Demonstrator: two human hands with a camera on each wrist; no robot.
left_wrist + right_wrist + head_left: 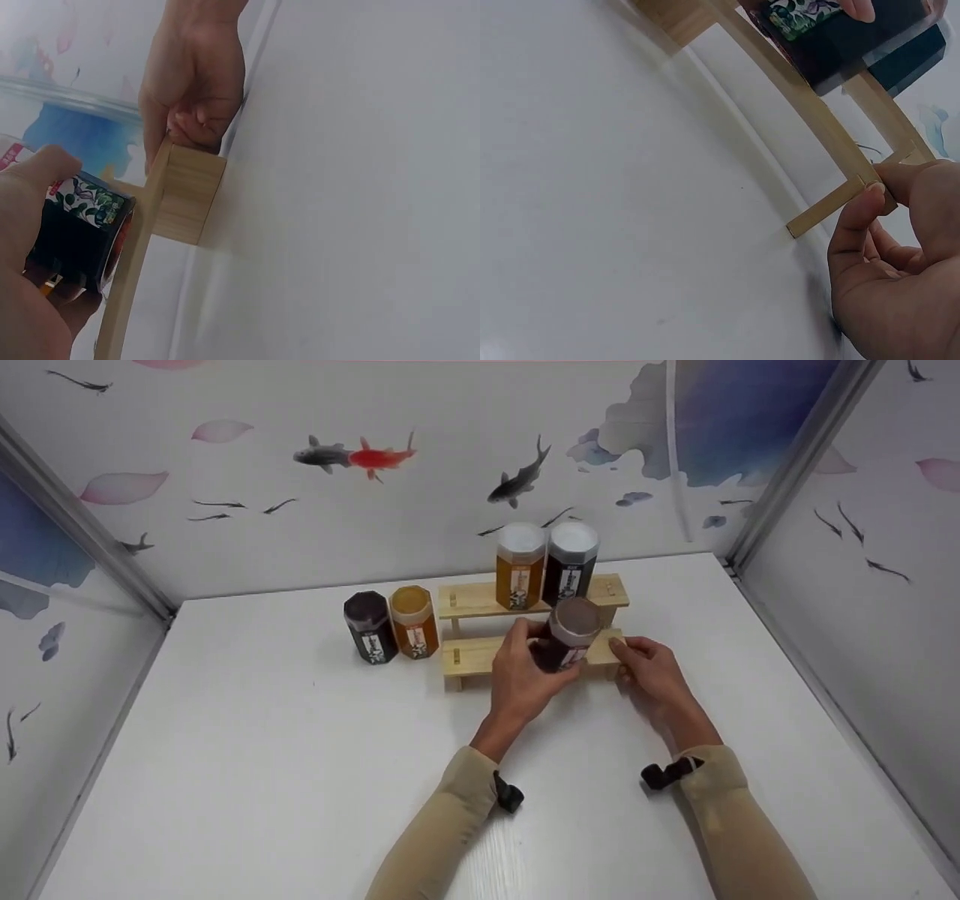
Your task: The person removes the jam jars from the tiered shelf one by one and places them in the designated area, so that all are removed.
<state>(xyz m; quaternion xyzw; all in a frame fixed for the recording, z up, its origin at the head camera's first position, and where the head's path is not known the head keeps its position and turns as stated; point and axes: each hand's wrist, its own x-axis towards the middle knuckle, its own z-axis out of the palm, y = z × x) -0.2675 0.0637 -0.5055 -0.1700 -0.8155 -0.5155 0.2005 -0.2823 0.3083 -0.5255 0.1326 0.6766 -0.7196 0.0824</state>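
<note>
My left hand (517,676) grips a dark jar (574,621) with a translucent lid, fingers and thumb around its sides. The jar is slightly tilted over the lower step of a two-step wooden rack (474,657). In the left wrist view, the base of the jar (94,217) is close to the plank; contact cannot be told. My right hand (658,671) pinches the right end of the lower plank (832,135) between thumb and finger. An amber jar (519,574) and another dark jar (571,562), both with whitish lids, stand side by side on the upper step.
Left of the rack, a dark jar (370,628) and an amber jar (414,622) stand side by side on the white table (247,750). Printed wall panels (420,525) with fish and petals enclose the table at the back and sides.
</note>
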